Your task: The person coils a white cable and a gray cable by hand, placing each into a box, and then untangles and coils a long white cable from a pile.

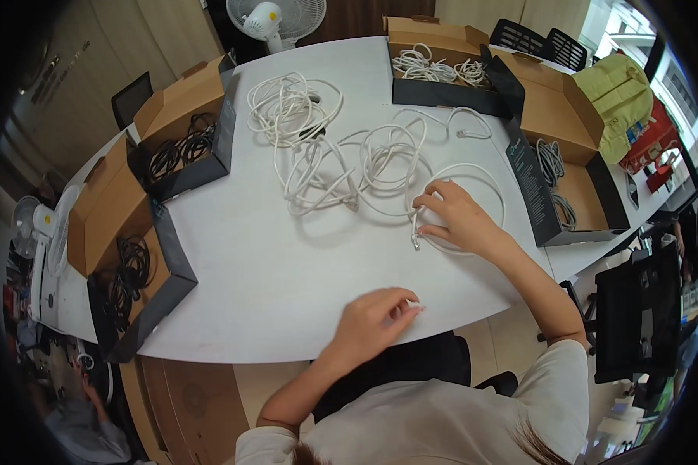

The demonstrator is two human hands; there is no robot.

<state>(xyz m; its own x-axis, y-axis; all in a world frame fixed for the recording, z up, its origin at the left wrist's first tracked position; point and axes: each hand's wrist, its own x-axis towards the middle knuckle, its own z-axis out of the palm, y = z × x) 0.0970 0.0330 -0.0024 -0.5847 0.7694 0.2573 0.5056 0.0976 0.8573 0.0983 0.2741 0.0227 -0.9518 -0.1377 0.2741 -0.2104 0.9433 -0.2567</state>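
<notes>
White network cables [295,116] lie in loose, tangled coils across the white table [256,287]. My right hand [461,219] reaches over the rightmost coil [503,201], thumb and fingers apart at a stretch of cable ending in a clear plug [416,242]. Its fingertips are at or just over the cable; a firm grip does not show. Near the table's front edge, my left hand [374,322] is closed, with thumb and forefinger pinched on a small white piece [416,305]. That piece is too small to name.
Two open boxes of black cables [136,263] [186,147] line the left side. At the back, a box [450,85] holds white cables; another at right holds grey cables [551,163]. A fan [271,19], chairs [636,310] and a yellow-green bag [616,101] surround the table. Another person [85,422] is at lower left.
</notes>
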